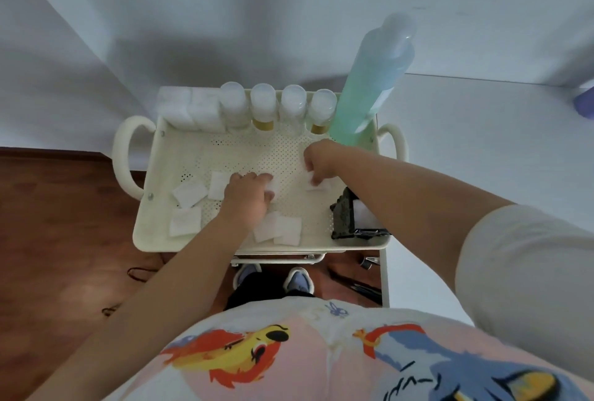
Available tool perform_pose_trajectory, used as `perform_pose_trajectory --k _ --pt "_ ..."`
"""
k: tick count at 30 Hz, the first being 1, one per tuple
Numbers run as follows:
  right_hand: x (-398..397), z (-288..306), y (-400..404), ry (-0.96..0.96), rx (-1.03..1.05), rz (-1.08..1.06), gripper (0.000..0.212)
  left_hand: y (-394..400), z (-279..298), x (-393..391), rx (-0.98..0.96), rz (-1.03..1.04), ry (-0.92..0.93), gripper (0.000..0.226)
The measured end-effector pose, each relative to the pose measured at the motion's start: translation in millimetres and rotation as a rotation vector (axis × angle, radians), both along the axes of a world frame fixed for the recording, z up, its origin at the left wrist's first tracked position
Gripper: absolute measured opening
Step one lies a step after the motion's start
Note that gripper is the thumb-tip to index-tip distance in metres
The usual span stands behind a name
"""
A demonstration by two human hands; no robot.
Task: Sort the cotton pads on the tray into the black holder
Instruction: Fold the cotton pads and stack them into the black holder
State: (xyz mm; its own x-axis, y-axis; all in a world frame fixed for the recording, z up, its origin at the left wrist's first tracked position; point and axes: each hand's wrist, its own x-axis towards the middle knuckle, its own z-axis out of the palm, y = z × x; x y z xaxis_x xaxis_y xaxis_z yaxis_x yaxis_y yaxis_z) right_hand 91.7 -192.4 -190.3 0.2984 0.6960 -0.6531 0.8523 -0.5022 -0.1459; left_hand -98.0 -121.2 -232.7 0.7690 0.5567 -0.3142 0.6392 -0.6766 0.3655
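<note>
Several square white cotton pads lie loose on the cream perforated tray (180, 240): one at the left (189, 192), one below it (185, 221), two overlapping near the front edge (286, 231). My left hand (249, 196) is over the tray's middle, fingers curled onto a pad (275, 184) that is partly hidden beneath them. My right hand (318, 159) reaches down on the right, its fingertips pinching a pad (318, 187). The black holder (345, 219) stands at the tray's front right corner with white pads inside it, partly behind my right forearm.
Along the tray's back edge stand several clear-capped small bottles (263, 108), stacked white pad packs (189, 111) and a tall green bottle (369, 85). The tray has loop handles (123, 156) on both sides. A white wall is behind it, a white counter (482, 143) to the right and wood floor on the left.
</note>
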Motion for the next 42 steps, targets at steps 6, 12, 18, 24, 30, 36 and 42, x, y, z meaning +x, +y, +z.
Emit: perform_pose_trajectory --k 6,12,18,24,30,36,42 --pt "-3 11 2 0.01 -0.001 0.038 0.031 3 1 7 0.099 0.011 0.005 0.026" --pt "-5 79 -38 0.539 0.546 -0.471 0.044 1 17 8 0.001 0.046 -0.163 0.022" --pt "-26 106 -138 0.632 0.728 -0.878 0.012 -7 55 13 -0.452 0.342 -0.416 0.029" --pt "-43 89 -177 0.265 0.632 -0.9 0.013 -24 82 24 -0.762 0.303 -0.522 0.014" --pt "-53 76 -164 0.065 0.623 -0.751 0.017 -40 94 30 -0.833 0.192 -0.557 0.027" --pt "-59 76 -163 -0.145 0.601 -0.619 0.021 -45 97 26 -0.828 0.176 -0.542 0.029" --pt "-56 85 -178 -0.326 0.776 -0.512 0.013 -51 100 25 -0.833 0.148 -0.528 0.031"
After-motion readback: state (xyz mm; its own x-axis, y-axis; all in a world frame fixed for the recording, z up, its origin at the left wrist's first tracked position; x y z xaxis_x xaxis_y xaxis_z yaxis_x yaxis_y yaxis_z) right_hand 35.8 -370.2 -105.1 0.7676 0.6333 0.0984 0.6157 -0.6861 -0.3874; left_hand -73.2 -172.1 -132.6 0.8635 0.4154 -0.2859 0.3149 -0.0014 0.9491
